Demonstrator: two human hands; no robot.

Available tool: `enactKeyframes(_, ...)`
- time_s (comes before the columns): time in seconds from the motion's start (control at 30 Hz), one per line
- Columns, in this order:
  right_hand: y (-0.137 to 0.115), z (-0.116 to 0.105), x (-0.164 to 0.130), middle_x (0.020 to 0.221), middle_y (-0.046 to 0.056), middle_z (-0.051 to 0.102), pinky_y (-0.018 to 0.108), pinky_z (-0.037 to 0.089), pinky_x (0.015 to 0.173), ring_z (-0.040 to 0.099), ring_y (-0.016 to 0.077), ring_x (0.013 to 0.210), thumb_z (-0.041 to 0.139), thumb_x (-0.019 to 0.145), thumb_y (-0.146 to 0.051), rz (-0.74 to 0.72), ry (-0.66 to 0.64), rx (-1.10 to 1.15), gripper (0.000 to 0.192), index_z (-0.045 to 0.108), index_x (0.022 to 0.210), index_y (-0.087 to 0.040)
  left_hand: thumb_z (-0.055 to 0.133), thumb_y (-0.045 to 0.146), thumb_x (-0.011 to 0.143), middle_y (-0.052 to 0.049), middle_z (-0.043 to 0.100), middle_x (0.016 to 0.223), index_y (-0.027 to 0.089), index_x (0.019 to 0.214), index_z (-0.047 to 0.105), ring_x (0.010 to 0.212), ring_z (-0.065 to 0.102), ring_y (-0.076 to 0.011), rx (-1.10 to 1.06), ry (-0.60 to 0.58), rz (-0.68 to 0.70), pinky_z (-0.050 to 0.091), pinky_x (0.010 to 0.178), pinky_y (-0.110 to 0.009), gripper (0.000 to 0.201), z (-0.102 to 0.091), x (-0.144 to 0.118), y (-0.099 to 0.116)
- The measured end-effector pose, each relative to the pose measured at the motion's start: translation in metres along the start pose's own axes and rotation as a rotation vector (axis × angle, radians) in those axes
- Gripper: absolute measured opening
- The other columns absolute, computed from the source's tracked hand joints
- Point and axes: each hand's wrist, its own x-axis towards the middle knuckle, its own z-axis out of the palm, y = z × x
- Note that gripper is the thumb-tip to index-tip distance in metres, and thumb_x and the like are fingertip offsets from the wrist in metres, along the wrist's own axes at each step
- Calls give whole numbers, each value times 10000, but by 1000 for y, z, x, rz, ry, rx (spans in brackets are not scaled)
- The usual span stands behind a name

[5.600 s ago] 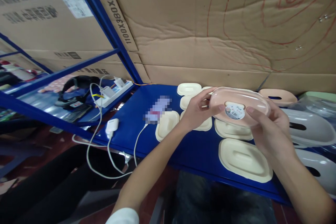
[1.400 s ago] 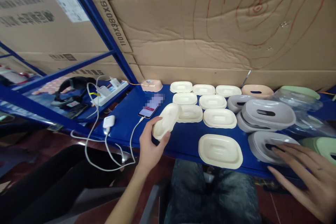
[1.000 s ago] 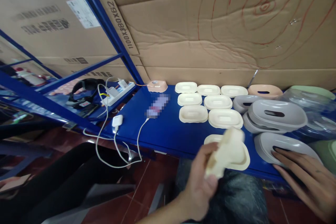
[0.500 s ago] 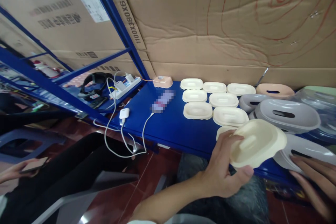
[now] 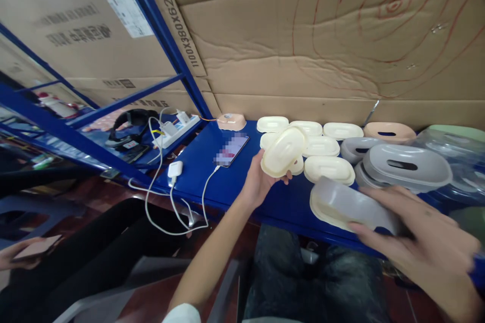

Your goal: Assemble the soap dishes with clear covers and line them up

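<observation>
**Two light plastic shells in hand, one grey, one cream**

Nearest the camera, the right hand grips a grey oval dish, fingers spread over its upper side and wrapped round the near rim, holding it tilted just above a cream tray at the front edge of the blue worktop. The dish looks like thin moulded plastic: probably light, fairly stiff across the bowl, springy at the lip, and smooth enough to slide in a loose grip. The rim seems the surest place to hold it.

A little farther in, the left hand holds a cream lid by its lower edge, thumb in front, fingers closed behind, the piece lifted clear of the worktop and tipped towards the camera. It too looks light and rigid; a pinch at the edge appears enough.

Beyond lie more cream lids in rows, stacked grey dishes to the right, a phone on its cable to the left, and a small pink dish against the cardboard wall.
</observation>
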Motion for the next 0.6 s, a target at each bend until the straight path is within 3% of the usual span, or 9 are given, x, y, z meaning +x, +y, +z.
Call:
enactKeyframes(0.1,-15,33,51,901,53,800,434,627,758,774,289,753,788,1022,-439,-286,-49,174,509,650,1482,-271,588,771,980,-157,835,1091,144,1266,753,748,734,-246,84,-98,-15,552,675,-354,709,-3,31,13)
enactKeyframes(0.23,-5,71,102,930,63,798,406,577,861,752,255,857,722,1031,-192,-533,-84,116,220,725,1251,-201,679,752,952,-101,834,1016,155,1188,777,821,760,-254,184,-128,-23,588,779,-362,649,13,73,21)
enactKeyframes(0.37,22,91,124,895,56,784,405,540,844,714,255,847,720,1046,-231,-536,-67,27,113,758,1151,-215,719,737,944,-101,834,1025,158,1080,812,1077,771,-342,285,-180,-40,589,918,-399,602,29,97,20)
enactKeyframes(0.47,32,98,121,916,65,777,398,526,842,700,251,867,764,1045,-302,-512,4,16,135,755,1140,-207,687,777,948,-96,832,1009,167,1040,823,1077,771,-353,291,-248,-78,583,939,-417,631,29,99,12)
enactKeyframes(0.6,29,104,110,939,69,766,403,484,806,682,251,890,788,1039,-360,-501,57,-29,168,756,1126,-220,691,757,962,-106,830,1029,159,1067,816,1074,770,-344,271,-287,-89,577,940,-405,620,21,96,4)
